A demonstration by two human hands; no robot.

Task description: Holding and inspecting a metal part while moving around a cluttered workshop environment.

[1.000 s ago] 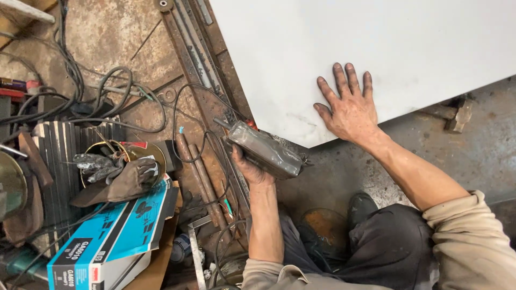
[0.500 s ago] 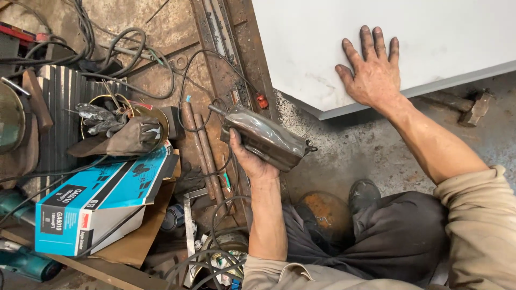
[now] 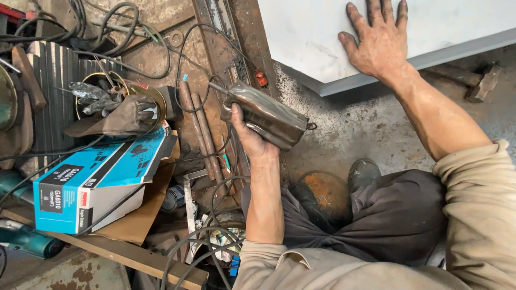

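Nearest you, your bent knee in dark trousers (image 3: 376,225) fills the lower middle, with your shoe (image 3: 363,173) planted on the stained concrete floor (image 3: 344,134) just beyond it. Your left hand (image 3: 248,137) is raised above that, fingers and thumb wrapped firmly around the lower end of a dark, wrapped metal block (image 3: 266,115); it lies tilted, its far end toward the upper left, a thin rod poking out of that end and a small wire loop at the near right corner. Its surface is glossy and brownish-grey, creased like film over steel. To your left there is little room: a blue and white carton (image 3: 91,177) sits on a wooden plank (image 3: 134,252), black cables (image 3: 204,252) coil beside your forearm, rusty rods (image 3: 201,129) lie just left of the block, and worn work gloves (image 3: 115,110) rest on a ribbed dark panel (image 3: 54,80). The open floor lies to the right of the block, between it and the sheet's corner. Farther off, your right hand (image 3: 379,40) lies flat, fingers spread, holding nothing, pressed on a white sheet (image 3: 462,21) close to its near edge; that edge runs up to the right from a corner near the middle of the view. A hammer (image 3: 467,80) lies on the floor just below that edge, right of your forearm.
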